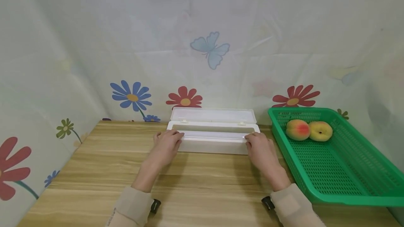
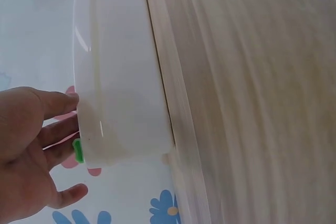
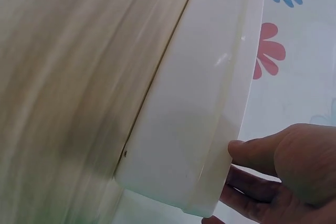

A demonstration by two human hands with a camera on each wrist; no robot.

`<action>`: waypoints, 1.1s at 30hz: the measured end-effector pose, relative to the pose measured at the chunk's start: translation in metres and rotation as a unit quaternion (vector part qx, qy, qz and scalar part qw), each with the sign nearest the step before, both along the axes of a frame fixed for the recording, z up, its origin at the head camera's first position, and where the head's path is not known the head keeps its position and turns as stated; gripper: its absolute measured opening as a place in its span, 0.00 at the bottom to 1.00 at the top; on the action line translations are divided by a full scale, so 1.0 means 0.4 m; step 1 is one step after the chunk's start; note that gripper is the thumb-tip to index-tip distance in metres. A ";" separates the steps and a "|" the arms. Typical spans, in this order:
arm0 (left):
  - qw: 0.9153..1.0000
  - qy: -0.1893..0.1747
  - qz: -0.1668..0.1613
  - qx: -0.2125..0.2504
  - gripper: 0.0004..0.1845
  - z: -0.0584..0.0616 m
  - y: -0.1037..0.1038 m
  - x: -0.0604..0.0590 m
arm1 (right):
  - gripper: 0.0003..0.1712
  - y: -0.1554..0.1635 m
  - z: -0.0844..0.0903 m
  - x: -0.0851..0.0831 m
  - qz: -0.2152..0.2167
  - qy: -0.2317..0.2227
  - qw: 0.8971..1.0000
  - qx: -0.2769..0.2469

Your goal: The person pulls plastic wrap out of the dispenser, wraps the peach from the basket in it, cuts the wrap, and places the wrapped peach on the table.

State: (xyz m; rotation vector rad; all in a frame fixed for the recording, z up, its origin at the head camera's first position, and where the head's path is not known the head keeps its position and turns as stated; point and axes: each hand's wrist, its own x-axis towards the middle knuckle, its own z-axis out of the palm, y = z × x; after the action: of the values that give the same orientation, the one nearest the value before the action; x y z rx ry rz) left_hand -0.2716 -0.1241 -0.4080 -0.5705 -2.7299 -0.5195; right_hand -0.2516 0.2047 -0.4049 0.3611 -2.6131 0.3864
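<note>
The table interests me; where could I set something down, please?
Bare table lies left of the left forearm, and between it and the right forearm, in front of the white box. The left hand and right hand crowd the box. A green basket fills the right, but is bare in front of two peaches.

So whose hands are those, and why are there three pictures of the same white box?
There's no machine here, just a person's bare hands: the left hand and the right hand. The wide picture comes from a camera on the person's head, looking forward and down. The other two come from cameras on the wrists, so the box seems turned up on end there.

It sits on a wooden table with its lid open. To its right is a green basket with two fruits inside.

Each hand touches the box's top near one end. I can't tell whether they grip anything.
</note>
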 end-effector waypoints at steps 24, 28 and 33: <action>0.996 0.003 0.054 0.065 0.03 0.018 0.023 -0.034 | 0.04 0.012 0.031 -0.014 0.006 -0.025 0.999 -0.036; 0.997 -0.001 0.057 0.057 0.03 0.012 0.024 -0.041 | 0.04 0.015 0.029 -0.016 0.004 -0.027 0.998 -0.051; 0.997 -0.003 0.064 0.043 0.03 0.014 0.024 -0.039 | 0.02 0.013 0.023 -0.022 -0.005 -0.021 0.998 -0.059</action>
State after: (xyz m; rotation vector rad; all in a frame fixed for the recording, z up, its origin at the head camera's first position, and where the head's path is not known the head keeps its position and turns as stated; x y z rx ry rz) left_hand -0.2872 -0.1145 -0.4026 -0.3703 -2.7107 -0.6042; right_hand -0.2603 0.2098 -0.3955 0.3044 -2.6167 0.5469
